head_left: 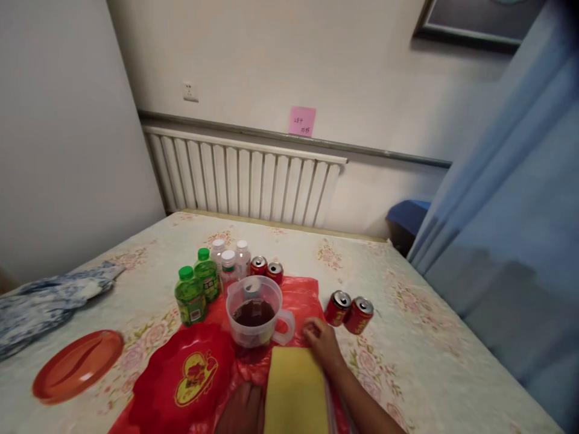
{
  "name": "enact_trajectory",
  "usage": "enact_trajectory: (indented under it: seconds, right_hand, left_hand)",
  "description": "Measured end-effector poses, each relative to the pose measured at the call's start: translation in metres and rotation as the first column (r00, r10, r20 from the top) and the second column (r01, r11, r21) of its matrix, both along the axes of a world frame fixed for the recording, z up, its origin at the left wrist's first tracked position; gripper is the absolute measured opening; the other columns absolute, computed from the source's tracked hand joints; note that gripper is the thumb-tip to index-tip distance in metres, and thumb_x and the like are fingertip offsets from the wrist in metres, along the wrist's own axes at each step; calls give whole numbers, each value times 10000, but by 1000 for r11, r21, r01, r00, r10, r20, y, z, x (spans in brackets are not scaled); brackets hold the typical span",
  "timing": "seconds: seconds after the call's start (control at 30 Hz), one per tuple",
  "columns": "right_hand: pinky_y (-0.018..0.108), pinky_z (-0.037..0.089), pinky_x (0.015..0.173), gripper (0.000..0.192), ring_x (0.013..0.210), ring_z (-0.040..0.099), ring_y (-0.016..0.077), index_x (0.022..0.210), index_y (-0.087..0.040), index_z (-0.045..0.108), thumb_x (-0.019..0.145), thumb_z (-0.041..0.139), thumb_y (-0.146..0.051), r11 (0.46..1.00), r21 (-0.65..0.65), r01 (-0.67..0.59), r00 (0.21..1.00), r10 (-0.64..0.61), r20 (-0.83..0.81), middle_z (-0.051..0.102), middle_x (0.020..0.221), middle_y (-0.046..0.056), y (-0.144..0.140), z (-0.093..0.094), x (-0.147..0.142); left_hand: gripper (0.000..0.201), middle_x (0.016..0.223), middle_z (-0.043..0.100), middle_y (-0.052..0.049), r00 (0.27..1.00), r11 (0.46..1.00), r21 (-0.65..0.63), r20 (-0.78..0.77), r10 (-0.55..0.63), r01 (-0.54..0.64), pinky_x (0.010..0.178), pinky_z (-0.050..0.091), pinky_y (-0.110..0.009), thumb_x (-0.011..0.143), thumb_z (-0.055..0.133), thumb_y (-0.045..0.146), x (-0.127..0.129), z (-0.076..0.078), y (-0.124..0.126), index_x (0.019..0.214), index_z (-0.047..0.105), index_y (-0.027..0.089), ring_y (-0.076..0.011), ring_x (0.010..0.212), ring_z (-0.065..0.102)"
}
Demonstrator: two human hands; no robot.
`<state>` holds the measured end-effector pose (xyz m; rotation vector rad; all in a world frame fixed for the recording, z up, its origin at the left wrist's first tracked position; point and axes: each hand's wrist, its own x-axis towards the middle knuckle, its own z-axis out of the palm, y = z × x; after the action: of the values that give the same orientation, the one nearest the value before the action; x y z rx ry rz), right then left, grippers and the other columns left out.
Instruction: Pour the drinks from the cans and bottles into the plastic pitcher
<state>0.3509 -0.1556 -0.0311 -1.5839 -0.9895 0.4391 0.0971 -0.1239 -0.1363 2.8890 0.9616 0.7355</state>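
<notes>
My right hand is at the far right corner of a yellow, flat, block-like thing, its fingers curled together. What they hold, if anything, I cannot make out. My left hand rests low beside the left edge of that yellow thing, cut off by the frame; its fingers are dark and blurred. A clear plastic measuring jug with dark brown liquid stands just beyond, its handle close to my right hand. Left of the jug lies a red scalloped tray with a gold heart print. Under these spreads a red plastic sheet.
Green bottles, clear white-capped bottles and two red cans stand behind the jug. Two more red cans are at right. An orange oval plate and patterned cloth lie at left on the floral tablecloth.
</notes>
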Motion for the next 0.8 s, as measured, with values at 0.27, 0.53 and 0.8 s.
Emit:
enact_trajectory:
  seconds: [0.27,0.53,0.8]
  right_hand:
    - [367,500,653,325,675,590,235,867,-214,585,638,653,-434,838,26,545,838,-545,24,598,698,9,-98,-8,96]
    - [421,550,806,703,988,666,314,1126,-177,598,458,728,-351,931,66,358,932,-351,-93,698,1096,113,-72,-9,142]
    - [434,546,750,510,806,688,306,959,-180,670,471,724,-318,928,32,370,928,-367,-68,741,830,39,-67,-4,129]
  left_hand:
    - [251,961,663,-33,1000,1000,9,0,26,-26,825,466,-290,904,407,96,0,30,-7,973,612,224,-185,928,623]
    - [258,959,667,-29,995,998,-31,-85,50,-53,833,478,-299,903,409,101,3,38,-7,973,626,222,-185,921,624]
    - [245,948,653,-28,996,998,-43,-84,37,-41,866,450,-293,884,420,88,3,42,-10,938,623,214,-182,925,600]
